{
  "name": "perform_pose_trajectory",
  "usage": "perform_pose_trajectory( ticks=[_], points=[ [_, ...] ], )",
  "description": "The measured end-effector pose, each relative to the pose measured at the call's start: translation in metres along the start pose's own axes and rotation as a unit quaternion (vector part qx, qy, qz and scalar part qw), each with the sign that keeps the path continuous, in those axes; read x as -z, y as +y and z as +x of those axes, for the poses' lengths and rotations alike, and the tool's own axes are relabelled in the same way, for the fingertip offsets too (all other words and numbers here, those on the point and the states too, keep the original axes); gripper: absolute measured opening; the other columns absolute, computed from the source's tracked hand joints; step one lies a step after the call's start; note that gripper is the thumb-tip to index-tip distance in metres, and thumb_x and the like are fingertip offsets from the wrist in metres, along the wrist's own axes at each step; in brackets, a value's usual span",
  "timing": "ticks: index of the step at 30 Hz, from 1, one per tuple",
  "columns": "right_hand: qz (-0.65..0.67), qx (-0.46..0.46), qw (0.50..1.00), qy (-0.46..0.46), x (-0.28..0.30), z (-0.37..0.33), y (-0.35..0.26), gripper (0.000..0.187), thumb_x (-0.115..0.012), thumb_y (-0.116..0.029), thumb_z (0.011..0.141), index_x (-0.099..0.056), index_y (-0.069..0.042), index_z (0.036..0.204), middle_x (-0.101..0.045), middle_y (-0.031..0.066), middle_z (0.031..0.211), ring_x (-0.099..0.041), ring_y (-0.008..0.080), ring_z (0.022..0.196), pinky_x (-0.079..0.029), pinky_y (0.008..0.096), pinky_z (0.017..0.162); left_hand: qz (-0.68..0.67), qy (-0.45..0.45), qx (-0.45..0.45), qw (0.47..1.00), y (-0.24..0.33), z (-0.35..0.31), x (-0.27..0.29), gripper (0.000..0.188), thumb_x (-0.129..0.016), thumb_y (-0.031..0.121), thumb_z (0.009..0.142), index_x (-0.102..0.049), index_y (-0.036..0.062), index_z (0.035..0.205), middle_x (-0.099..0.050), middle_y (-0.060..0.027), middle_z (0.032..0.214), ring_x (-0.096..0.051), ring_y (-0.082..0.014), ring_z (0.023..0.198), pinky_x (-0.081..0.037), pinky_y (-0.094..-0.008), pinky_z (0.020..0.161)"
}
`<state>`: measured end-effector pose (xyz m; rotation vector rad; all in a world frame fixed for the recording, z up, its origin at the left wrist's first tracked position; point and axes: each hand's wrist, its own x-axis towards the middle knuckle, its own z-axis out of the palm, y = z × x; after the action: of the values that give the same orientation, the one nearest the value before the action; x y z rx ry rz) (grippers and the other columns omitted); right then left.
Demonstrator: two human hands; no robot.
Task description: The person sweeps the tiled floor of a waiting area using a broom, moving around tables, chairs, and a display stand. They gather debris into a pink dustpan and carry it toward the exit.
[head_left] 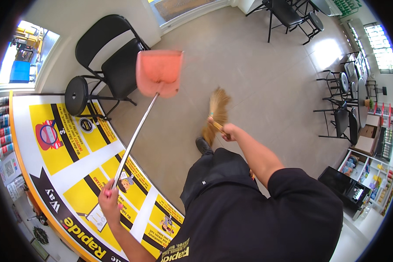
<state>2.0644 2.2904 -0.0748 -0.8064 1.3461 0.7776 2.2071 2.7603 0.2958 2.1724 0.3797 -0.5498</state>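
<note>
My left hand [110, 201] is closed around the lower end of a long metal handle. At the far end of that handle is a pinkish-red dustpan [159, 72], raised in front of a black folding chair. In my right hand [231, 132] I grip the short handle of a soft straw broom [219, 106]. Its tan bristles fan out over the tiled floor, close to my black shoe [203, 145]. Whether the bristles touch the floor I cannot tell. The dustpan and the broom are well apart.
A black folding chair [113, 61] and a round black stool [77, 96] stand at the left wall. Beside my left arm runs a counter front with yellow panels [59, 135]. More chairs [338, 124] and tables line the right side. The grey tiled floor [266, 83] spreads between.
</note>
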Motion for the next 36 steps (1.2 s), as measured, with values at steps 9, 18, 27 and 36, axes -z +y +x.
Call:
perform_pose_trajectory(
  ticks=[9, 18, 27, 36],
  points=[
    [0.229, 0.098, 0.963, -0.099, -0.038, 0.022, -0.213, 0.017, -0.045, -0.024, 0.104, -0.048, -0.008, 0.102, -0.053, -0.0014, 0.070, -0.051, 0.0077, 0.054, -0.042, 0.0219, 0.046, -0.009, 0.060, 0.005, 0.998, 0.038, -0.032, -0.011, 0.034, -0.059, 0.005, 0.093, -0.061, -0.0055, 0.126, -0.049, 0.0044, 0.073, -0.038, -0.0002, 0.056, -0.033, -0.0136, 0.035],
    [0.126, 0.179, 0.967, -0.131, 0.081, -0.032, -0.261, 0.018, -0.045, -0.025, 0.106, -0.048, -0.007, 0.103, -0.053, 0.0008, 0.072, -0.047, 0.0084, 0.051, -0.037, 0.0244, 0.042, -0.035, 0.077, 0.048, 0.995, 0.106, -0.002, -0.109, 0.033, -0.061, 0.004, 0.092, -0.063, -0.0030, 0.124, -0.044, 0.0068, 0.071, -0.036, -0.0007, 0.052, -0.034, -0.0169, 0.032],
    [-0.020, -0.013, 1.000, 0.007, 0.231, -0.196, -0.191, 0.012, -0.053, -0.017, 0.097, -0.050, -0.008, 0.103, -0.051, 0.0009, 0.067, -0.047, 0.0100, 0.047, -0.040, 0.0282, 0.042, -0.034, 0.065, 0.120, 0.990, 0.169, 0.051, -0.184, 0.033, -0.060, 0.009, 0.093, -0.065, 0.0021, 0.125, -0.041, 0.0083, 0.066, -0.032, -0.0001, 0.048, -0.041, -0.0180, 0.032],
    [-0.018, 0.011, 1.000, -0.023, 0.164, -0.051, -0.285, 0.010, -0.055, -0.012, 0.093, -0.052, -0.006, 0.086, -0.051, 0.0039, 0.056, -0.050, 0.0175, 0.044, -0.041, 0.0333, 0.041, -0.004, 0.038, 0.089, 0.995, 0.214, 0.148, -0.170, 0.031, -0.062, 0.010, 0.093, -0.067, 0.0033, 0.122, -0.040, 0.0082, 0.067, -0.034, -0.0002, 0.050, -0.038, -0.0173, 0.034]
  ],
)
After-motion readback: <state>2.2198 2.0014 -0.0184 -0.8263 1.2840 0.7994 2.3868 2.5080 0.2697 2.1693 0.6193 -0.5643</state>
